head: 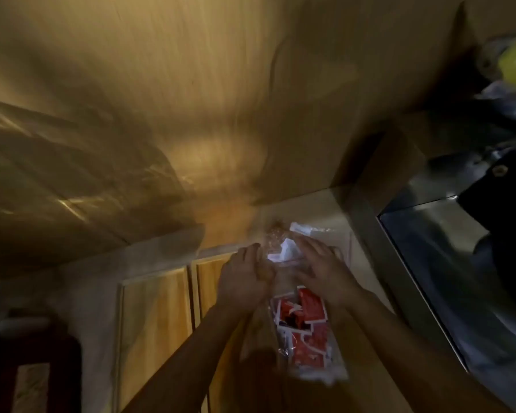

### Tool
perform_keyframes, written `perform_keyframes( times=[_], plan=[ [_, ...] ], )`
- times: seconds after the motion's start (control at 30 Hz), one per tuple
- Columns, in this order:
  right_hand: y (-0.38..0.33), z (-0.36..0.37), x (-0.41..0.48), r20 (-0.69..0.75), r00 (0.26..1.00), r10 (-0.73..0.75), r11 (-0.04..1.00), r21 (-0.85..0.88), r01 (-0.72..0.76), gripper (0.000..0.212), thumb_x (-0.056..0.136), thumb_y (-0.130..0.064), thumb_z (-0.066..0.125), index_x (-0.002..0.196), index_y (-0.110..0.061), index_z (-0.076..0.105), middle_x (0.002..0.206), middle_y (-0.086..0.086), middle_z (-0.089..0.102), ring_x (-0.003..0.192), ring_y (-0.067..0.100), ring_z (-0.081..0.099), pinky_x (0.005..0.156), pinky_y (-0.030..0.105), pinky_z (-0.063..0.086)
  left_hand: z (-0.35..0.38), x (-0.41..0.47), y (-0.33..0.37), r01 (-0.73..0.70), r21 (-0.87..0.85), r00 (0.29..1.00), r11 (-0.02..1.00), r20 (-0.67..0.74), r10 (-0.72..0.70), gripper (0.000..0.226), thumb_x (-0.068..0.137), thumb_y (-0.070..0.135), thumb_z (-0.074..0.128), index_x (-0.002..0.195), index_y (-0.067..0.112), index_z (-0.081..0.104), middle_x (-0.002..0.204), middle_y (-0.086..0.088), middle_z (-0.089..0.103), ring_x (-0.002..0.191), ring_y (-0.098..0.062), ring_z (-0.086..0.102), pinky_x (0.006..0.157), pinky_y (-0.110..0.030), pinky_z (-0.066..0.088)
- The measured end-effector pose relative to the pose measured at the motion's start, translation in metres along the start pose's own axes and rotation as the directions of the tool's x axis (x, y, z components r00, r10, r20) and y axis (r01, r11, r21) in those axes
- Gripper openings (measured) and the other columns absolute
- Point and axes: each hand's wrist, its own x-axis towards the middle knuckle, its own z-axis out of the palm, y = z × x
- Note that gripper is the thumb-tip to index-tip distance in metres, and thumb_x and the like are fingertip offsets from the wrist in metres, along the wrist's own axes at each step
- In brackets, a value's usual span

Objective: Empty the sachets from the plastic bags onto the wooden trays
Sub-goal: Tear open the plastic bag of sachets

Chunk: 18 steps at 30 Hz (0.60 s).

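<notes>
- The frame is blurred and dim, so fine detail is hard to read.
- Both bare hands are raised in front of a large wooden panel [191,84], close together near the middle of the view.
- The left hand [245,278] is curled, its grip closed on the upper part of a clear plastic bag [307,347] that hangs down between the forearms.
- The right hand [322,272] lies flatter, fingers spread and reaching forward over the bag's top; whether its grip is closed on the plastic I cannot tell.
- Red sachets [307,326] with white edges sit bunched inside the hanging bag, below the hands.
- White crumpled material [283,248], probably more plastic or sachets, shows just beyond the fingertips.
- Wooden trays [155,323] with pale rims lie below and left of the hands, side by side.
- A metal-edged glass surface [447,263] runs along the right.
</notes>
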Motion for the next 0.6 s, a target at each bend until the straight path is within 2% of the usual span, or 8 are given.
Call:
perform_keyframes(
  times=[0.07, 0.13, 0.27, 0.33, 0.4, 0.5, 0.57, 0.6],
  plan=[
    [0.003, 0.006, 0.0, 0.084, 0.996, -0.014, 0.998, -0.053, 0.018, 0.068, 0.085, -0.046, 0.045, 0.145, -0.029, 0.018, 0.155, -0.006, 0.024, 0.141, 0.012, 0.02, 0.108, 0.035, 0.016, 0.005, 0.0, -0.002, -0.021, 0.035, 0.998, 0.999, 0.054, 0.019, 0.054, 0.089, 0.04, 0.05, 0.136, 0.018, 0.037, 0.135, -0.006, 0.048, 0.123, -0.023, 0.045, 0.103, -0.036, 0.033],
    [0.005, 0.011, -0.004, 0.131, 0.991, 0.007, 0.994, -0.109, 0.007, 0.067, 0.082, -0.045, 0.044, 0.143, -0.027, 0.023, 0.151, -0.003, 0.031, 0.138, 0.014, 0.024, 0.108, 0.034, 0.016, 0.011, -0.004, -0.007, -0.031, 0.045, 0.996, 0.999, 0.09, 0.027, 0.05, 0.089, 0.038, 0.049, 0.134, 0.019, 0.038, 0.132, -0.005, 0.051, 0.121, -0.023, 0.048, 0.102, -0.036, 0.035],
    [0.001, 0.009, -0.003, 0.095, 0.995, -0.018, 0.994, -0.104, 0.028, 0.038, 0.088, -0.031, 0.047, 0.125, -0.021, 0.05, 0.13, 0.0, 0.056, 0.122, 0.017, 0.044, 0.1, 0.032, 0.023, 0.012, -0.008, -0.011, -0.043, -0.031, 0.995, 0.999, 0.09, 0.045, 0.03, 0.09, 0.03, 0.05, 0.119, 0.028, 0.057, 0.12, 0.001, 0.062, 0.108, -0.015, 0.058, 0.087, -0.033, 0.049],
    [-0.003, 0.003, -0.005, 0.149, 0.989, -0.01, 0.999, -0.035, 0.016, 0.025, 0.091, -0.027, 0.046, 0.107, -0.018, 0.063, 0.114, 0.003, 0.067, 0.105, 0.017, 0.058, 0.097, 0.035, 0.039, 0.007, -0.009, -0.009, -0.035, -0.053, 0.994, 0.998, 0.106, 0.041, 0.024, 0.089, 0.023, 0.05, 0.108, 0.028, 0.063, 0.113, 0.003, 0.066, 0.101, -0.013, 0.059, 0.081, -0.032, 0.051],
    [-0.008, -0.008, -0.01, 0.212, 0.977, 0.022, 0.994, 0.097, -0.044, 0.021, 0.091, -0.023, 0.047, 0.093, -0.017, 0.066, 0.101, 0.005, 0.069, 0.09, 0.016, 0.064, 0.084, 0.038, 0.052, 0.0, -0.012, -0.005, -0.032, -0.08, 0.989, 0.996, 0.139, 0.043, 0.018, 0.088, 0.02, 0.05, 0.1, 0.022, 0.064, 0.107, 0.0, 0.067, 0.097, -0.015, 0.061, 0.081, -0.037, 0.052],
    [-0.015, -0.026, -0.015, 0.232, 0.973, 0.001, 0.962, 0.265, -0.064, 0.017, 0.09, -0.016, 0.051, 0.08, -0.017, 0.064, 0.093, 0.009, 0.069, 0.087, 0.021, 0.065, 0.082, 0.043, 0.053, -0.015, -0.019, 0.0, -0.078, -0.1, 0.981, 0.992, 0.169, 0.094, 0.01, 0.088, 0.016, 0.051, 0.084, 0.016, 0.061, 0.09, 0.002, 0.066, 0.089, -0.017, 0.06, 0.076, -0.036, 0.051],
    [-0.025, -0.04, -0.019, 0.252, 0.967, -0.021, 0.947, 0.316, -0.062, 0.017, 0.091, -0.015, 0.051, 0.08, -0.014, 0.065, 0.09, 0.009, 0.068, 0.086, 0.021, 0.064, 0.08, 0.037, 0.051, -0.027, -0.028, 0.005, -0.11, -0.104, 0.979, 0.989, 0.162, 0.126, 0.021, 0.088, 0.012, 0.051, 0.072, 0.026, 0.051, 0.073, 0.012, 0.056, 0.078, -0.013, 0.055, 0.064, -0.023, 0.044],
    [-0.031, -0.047, -0.022, 0.252, 0.967, -0.04, 0.949, 0.314, -0.042, 0.019, 0.091, -0.016, 0.052, 0.077, -0.018, 0.064, 0.083, 0.003, 0.066, 0.081, 0.016, 0.062, 0.075, 0.031, 0.05, -0.033, -0.034, 0.009, -0.125, -0.104, 0.978, 0.987, 0.156, 0.14, 0.025, 0.089, 0.011, 0.05, 0.071, 0.028, 0.05, 0.069, 0.013, 0.052, 0.074, -0.011, 0.052, 0.061, -0.021, 0.04]
  ],
)
